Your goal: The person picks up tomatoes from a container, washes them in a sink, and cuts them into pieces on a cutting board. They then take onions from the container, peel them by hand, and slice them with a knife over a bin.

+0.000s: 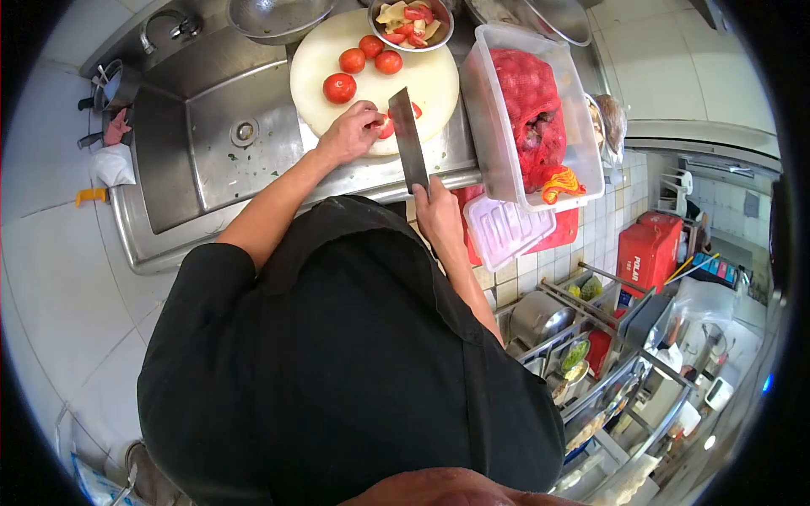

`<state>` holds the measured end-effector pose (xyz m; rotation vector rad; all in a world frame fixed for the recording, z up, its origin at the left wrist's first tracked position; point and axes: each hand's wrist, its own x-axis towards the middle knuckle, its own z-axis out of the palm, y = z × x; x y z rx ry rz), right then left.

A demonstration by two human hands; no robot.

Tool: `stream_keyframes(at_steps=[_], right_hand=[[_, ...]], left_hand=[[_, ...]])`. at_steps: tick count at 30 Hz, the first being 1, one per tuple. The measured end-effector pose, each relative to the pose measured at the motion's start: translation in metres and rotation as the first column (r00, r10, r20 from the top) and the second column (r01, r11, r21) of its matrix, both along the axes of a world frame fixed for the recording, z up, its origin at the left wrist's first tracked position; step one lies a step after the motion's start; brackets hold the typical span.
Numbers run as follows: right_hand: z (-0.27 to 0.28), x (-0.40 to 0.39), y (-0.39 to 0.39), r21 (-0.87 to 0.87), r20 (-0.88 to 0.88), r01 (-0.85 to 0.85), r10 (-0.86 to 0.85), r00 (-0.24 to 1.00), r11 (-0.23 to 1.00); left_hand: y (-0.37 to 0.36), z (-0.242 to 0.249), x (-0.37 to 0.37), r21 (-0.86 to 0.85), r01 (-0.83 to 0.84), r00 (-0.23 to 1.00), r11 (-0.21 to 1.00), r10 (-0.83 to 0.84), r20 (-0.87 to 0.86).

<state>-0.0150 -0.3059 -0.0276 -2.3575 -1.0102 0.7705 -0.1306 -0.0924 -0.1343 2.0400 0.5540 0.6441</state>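
On the round white cutting board [308, 63], my left hand [352, 132] curls its fingers around a cut tomato piece [386, 129]. My right hand [439, 209] grips the handle of a cleaver [408, 143], whose broad blade stands over the board just right of that piece. Another bit of tomato [417, 110] shows beyond the blade, partly hidden by it. Several whole tomatoes [340, 88] sit on the upper left of the board. At the board's far edge is a metal bowl [371, 25] with cut tomato and pale chunks.
A steel sink [169, 160] lies to the left, with a faucet [169, 29] behind. Right of the board stands a clear plastic bin [489, 110] holding a red mesh sack [527, 101]. A pink-white lid [506, 228] lies below it. Metal shelving [591, 316] is at right.
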Motion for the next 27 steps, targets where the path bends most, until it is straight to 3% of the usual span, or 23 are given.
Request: stream_keyframes(at_steps=[2, 5, 8, 12, 18, 24, 25, 27], right_hand=[[-0.002, -0.001, 0.003, -0.002, 0.027, -0.016, 0.016, 1.000, 1.000], [-0.003, -0.001, 0.006, -0.001, 0.041, -0.023, 0.023, 0.999, 1.000], [0.005, -0.004, 0.008, -0.022, 0.065, -0.034, 0.035, 0.997, 0.999], [0.016, -0.009, 0.002, -0.041, 0.143, -0.090, 0.095, 0.985, 0.995], [0.024, -0.015, -0.011, -0.130, 0.122, -0.134, 0.150, 0.981, 0.982], [-0.039, 0.004, 0.020, -0.016, 0.281, -0.224, 0.220, 0.934, 0.974], [-0.033, 0.009, 0.022, -0.019, 0.038, -0.116, 0.116, 0.992, 0.993], [-0.012, 0.033, 0.025, -0.095, -0.433, 0.076, -0.110, 0.895, 0.993]], left_hand=[[0.002, -0.003, -0.001, 0.077, 0.040, 0.999, 0.996, -0.041, 0.006], [0.005, 0.003, -0.006, 0.023, 0.161, 0.987, 0.987, -0.161, -0.019], [0.005, 0.011, -0.005, 0.000, 0.152, 0.981, 0.988, -0.151, -0.120], [0.002, 0.012, -0.005, 0.045, 0.142, 0.984, 0.989, -0.136, -0.116], [0.002, 0.011, -0.003, 0.057, 0.142, 0.983, 0.988, -0.134, -0.124], [-0.005, 0.015, -0.005, 0.087, 0.118, 0.977, 0.989, -0.100, -0.189], [-0.007, 0.011, -0.006, 0.066, 0.088, 0.979, 0.994, -0.074, -0.190], [-0.008, 0.006, 0.000, 0.108, 0.027, 0.987, 0.994, -0.010, -0.162]])
